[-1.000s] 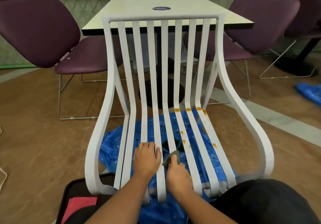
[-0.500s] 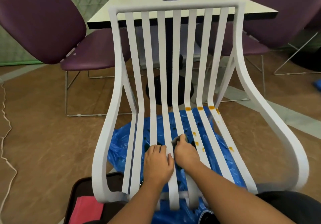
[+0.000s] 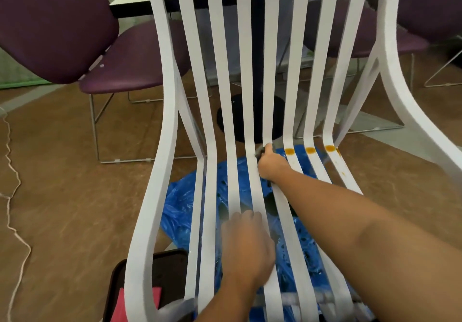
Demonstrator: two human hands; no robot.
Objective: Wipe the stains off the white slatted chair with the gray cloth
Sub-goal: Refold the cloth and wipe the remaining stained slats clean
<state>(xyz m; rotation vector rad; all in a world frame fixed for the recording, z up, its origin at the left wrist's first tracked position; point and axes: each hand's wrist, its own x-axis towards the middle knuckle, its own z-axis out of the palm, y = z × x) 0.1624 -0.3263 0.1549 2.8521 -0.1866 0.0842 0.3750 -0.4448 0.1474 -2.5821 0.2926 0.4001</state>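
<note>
Wiping the white slatted chair (image 3: 160, 121) at its bend.
Gray cloth (image 3: 260, 151) gripped in right hand (image 3: 272, 165), just beside orange stains (image 3: 290, 151); left hand (image 3: 247, 244) laid flat, fingers relaxed, bracing slats (image 3: 232, 171).

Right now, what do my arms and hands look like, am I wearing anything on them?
Both arms are bare: no sleeve shows on the left arm or right arm as far as the view reaches. The left hand and right hand wear no gloves, and I see no watch or bracelet. The left hand is blurred, so rings are hard to rule out.
</note>
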